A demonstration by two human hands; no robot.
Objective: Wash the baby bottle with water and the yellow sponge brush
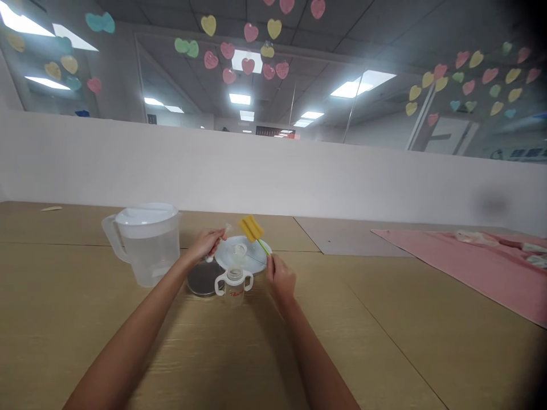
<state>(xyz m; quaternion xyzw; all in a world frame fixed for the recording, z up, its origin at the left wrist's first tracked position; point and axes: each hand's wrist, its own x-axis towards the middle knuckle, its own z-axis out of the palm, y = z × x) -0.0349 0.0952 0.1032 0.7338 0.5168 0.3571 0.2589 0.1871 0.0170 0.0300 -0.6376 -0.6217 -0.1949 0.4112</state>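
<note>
Head view. The reference point is the two-handled training cup [234,283], which stands upright on the table [342,341], with a clear body and white handles.

The left hand [206,245] is above and to the left of the cup. Its fingers [217,234] are closed on a small clear part [227,229], whose exact kind cannot be determined at this resolution. The right hand [281,277] is to the right of the cup, its fingers [272,263] clenched on the green stem of a sponge bottle brush [251,229]. The yellow sponge head is raised beyond the cup, above a white round plate [252,253].

A dark round disc [204,278] lies just left of the cup, partly under the plate's edge. A lidded plastic pitcher [147,245] stands farther left, near the disc. A grey mat [350,236] and a pink cloth [478,267] lie well to the right.

Risk assessment: the clear part is small, and a slip from the fingers could lose it among the items. The cup stands close to both wrists, so a careless swing could tip it. Any water on the sponge could drip onto the plate.
</note>
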